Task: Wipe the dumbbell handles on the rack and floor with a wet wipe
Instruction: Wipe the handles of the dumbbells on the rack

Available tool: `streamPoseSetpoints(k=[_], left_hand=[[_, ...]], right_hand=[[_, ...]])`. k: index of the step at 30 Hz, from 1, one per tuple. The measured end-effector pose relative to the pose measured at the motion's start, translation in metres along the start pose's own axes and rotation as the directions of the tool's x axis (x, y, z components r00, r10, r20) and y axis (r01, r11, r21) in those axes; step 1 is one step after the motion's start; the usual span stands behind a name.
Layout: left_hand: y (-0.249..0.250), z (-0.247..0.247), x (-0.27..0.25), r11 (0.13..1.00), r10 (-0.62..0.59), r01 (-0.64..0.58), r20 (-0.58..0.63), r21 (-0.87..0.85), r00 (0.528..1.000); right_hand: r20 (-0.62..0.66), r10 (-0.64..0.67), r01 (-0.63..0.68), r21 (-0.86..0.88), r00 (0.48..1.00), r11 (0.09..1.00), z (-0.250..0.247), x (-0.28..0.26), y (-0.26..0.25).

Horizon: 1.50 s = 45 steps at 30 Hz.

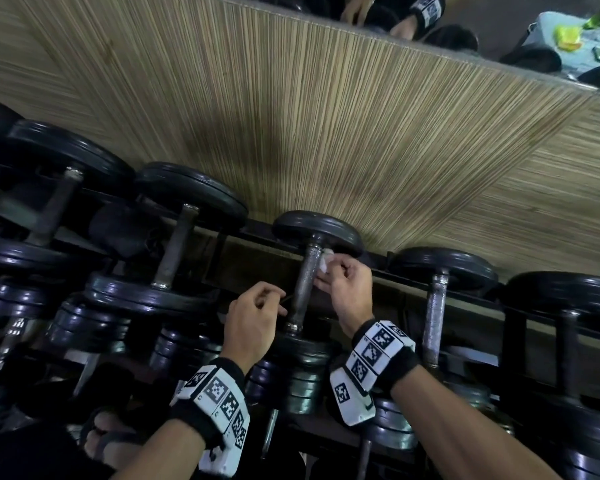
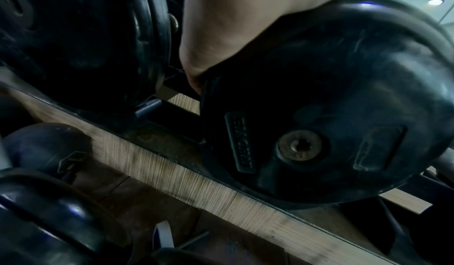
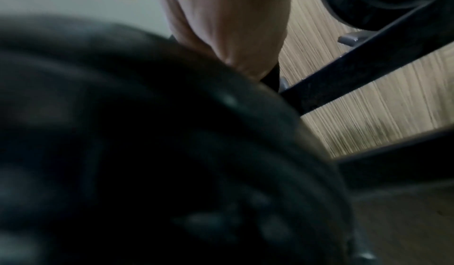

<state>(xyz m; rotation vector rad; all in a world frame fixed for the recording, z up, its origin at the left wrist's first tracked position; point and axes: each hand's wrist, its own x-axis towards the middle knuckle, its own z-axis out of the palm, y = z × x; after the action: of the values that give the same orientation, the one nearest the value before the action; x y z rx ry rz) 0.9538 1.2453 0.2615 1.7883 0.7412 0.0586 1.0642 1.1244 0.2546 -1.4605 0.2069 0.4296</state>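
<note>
In the head view a black dumbbell lies on the rack's top tier, its grey knurled handle (image 1: 307,278) running away from me. My right hand (image 1: 329,271) pinches a crumpled white wet wipe (image 1: 326,262) against the right side of that handle, near the far head (image 1: 317,228). My left hand (image 1: 274,303) hovers just left of the handle's near end, fingers loosely curled, nothing seen in it. The left wrist view shows only my palm (image 2: 209,36) above this dumbbell's near end plate (image 2: 319,123). The right wrist view shows my palm (image 3: 228,26) behind a blurred black head (image 3: 147,152); the fingers are hidden.
More dumbbells line the rack: one handle to the left (image 1: 174,251), another to the right (image 1: 435,317), and several more on the lower tier (image 1: 302,382). A wood-grain wall panel (image 1: 326,133) stands close behind. My sandalled foot (image 1: 108,434) is at lower left.
</note>
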Motion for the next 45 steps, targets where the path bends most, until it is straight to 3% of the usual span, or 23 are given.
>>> streamPoseSetpoints(k=[3,5,9,11,13,15,18,20,23,28,32,36,40,45], left_hand=[[-0.002,0.0,0.001,1.0,0.014,-0.014,-0.004,0.001,1.0],[-0.003,0.001,0.0,1.0,0.017,-0.017,-0.009,0.006,1.0],[-0.004,0.002,0.001,1.0,0.011,-0.011,-0.015,0.017,1.0],[-0.006,0.003,0.002,1.0,0.007,-0.007,-0.007,0.026,1.0],[-0.008,0.002,0.002,0.999,0.002,-0.002,0.008,0.035,1.0],[-0.009,0.002,0.003,0.999,-0.003,0.002,0.019,0.042,1.0],[-0.009,0.001,0.004,0.999,-0.011,0.01,0.025,0.037,1.0],[-0.01,0.001,0.003,1.0,-0.008,0.008,0.015,0.028,1.0],[-0.011,0.002,0.003,1.0,-0.006,0.005,0.015,0.026,1.0],[-0.009,0.001,0.003,1.0,-0.014,0.013,0.017,0.021,1.0],[-0.009,0.0,0.001,0.999,0.001,-0.002,0.024,0.037,1.0],[-0.007,-0.001,0.001,1.0,-0.008,0.008,0.022,0.02,1.0],[-0.007,0.0,0.002,1.0,-0.018,0.018,0.024,-0.008,1.0],[-0.008,0.0,0.003,1.0,0.004,-0.004,0.028,-0.024,1.0]], right_hand=[[-0.008,-0.087,0.086,-0.075,0.996,0.993,0.001,-0.004,0.0],[0.006,-0.197,0.192,-0.243,0.98,0.951,0.002,-0.004,0.002],[0.108,-0.407,0.388,-0.585,0.907,0.712,0.007,-0.009,-0.002],[0.179,-0.429,0.427,-0.675,0.886,0.601,0.007,-0.013,-0.007],[0.251,-0.4,0.453,-0.688,0.881,0.567,0.004,-0.016,-0.008],[0.204,-0.389,0.427,-0.608,0.899,0.669,-0.002,-0.015,-0.006],[-0.031,-0.257,0.225,-0.394,0.966,0.891,-0.011,-0.012,0.001],[-0.113,-0.171,0.111,-0.408,0.979,0.906,-0.014,-0.009,0.009],[-0.134,-0.119,0.043,-0.47,0.984,0.882,-0.015,0.002,0.02],[-0.161,0.016,-0.078,-0.391,0.987,0.917,-0.012,0.017,0.016],[-0.023,-0.012,0.002,-0.401,1.0,0.916,-0.002,0.018,0.01],[0.063,0.006,0.006,-0.197,0.998,0.98,0.0,0.014,0.005],[0.026,-0.017,0.019,-0.071,1.0,0.997,-0.001,0.007,0.006],[-0.048,-0.151,0.145,-0.115,0.987,0.983,0.003,-0.005,0.003]])
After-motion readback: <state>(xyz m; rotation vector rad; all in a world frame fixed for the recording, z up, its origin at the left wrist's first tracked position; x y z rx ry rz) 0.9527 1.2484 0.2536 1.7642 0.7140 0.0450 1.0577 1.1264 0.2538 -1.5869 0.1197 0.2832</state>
